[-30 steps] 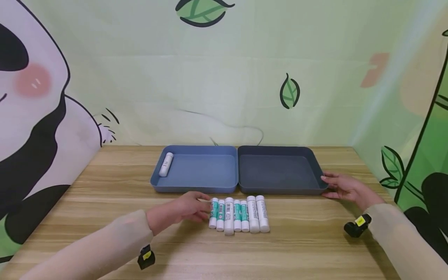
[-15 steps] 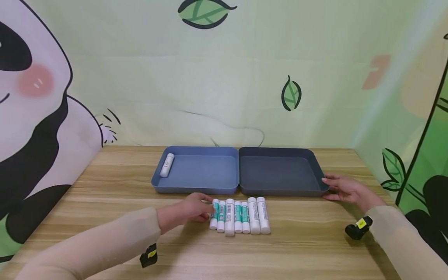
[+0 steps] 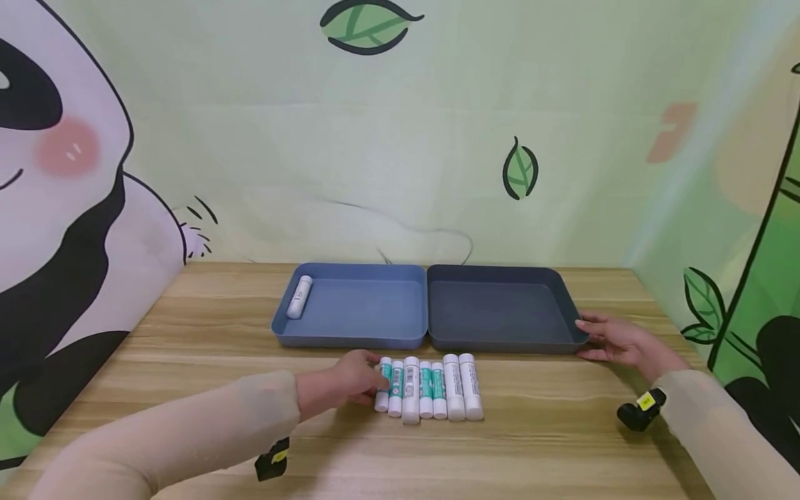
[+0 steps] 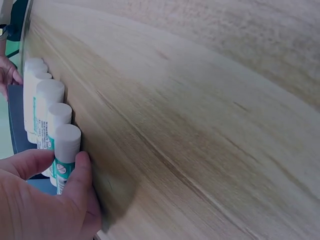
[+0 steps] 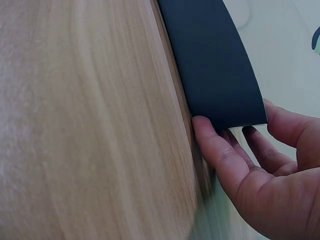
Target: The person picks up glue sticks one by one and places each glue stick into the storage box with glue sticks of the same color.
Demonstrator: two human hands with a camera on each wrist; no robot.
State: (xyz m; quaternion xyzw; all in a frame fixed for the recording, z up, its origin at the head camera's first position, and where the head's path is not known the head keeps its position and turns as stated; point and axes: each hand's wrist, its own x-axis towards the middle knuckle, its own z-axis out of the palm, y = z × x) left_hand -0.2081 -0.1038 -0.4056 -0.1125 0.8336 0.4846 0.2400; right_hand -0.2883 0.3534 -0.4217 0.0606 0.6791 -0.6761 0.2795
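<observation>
Several white glue sticks lie side by side in a row on the wooden table. My left hand (image 3: 354, 378) pinches the leftmost glue stick (image 4: 67, 142), a slim one with a green label, between thumb and fingers in the left wrist view. Next to it lie another green-labelled stick (image 3: 396, 389) and a thicker white stick (image 3: 410, 392). My right hand (image 3: 619, 340) holds the front right corner of the dark grey tray (image 3: 500, 346); in the right wrist view one fingertip is low on the tray's wall and another is at the rim.
A blue tray (image 3: 350, 340) stands directly left of the dark one, with one white glue stick (image 3: 299, 297) lying at its left end. Behind the wooden table (image 3: 437, 458) hangs a printed cloth (image 3: 281, 139) with a panda and leaves.
My left hand has moved slightly right, its fingers coming further over the leftmost glue stick. The right hand stays at the dark tray's corner.
</observation>
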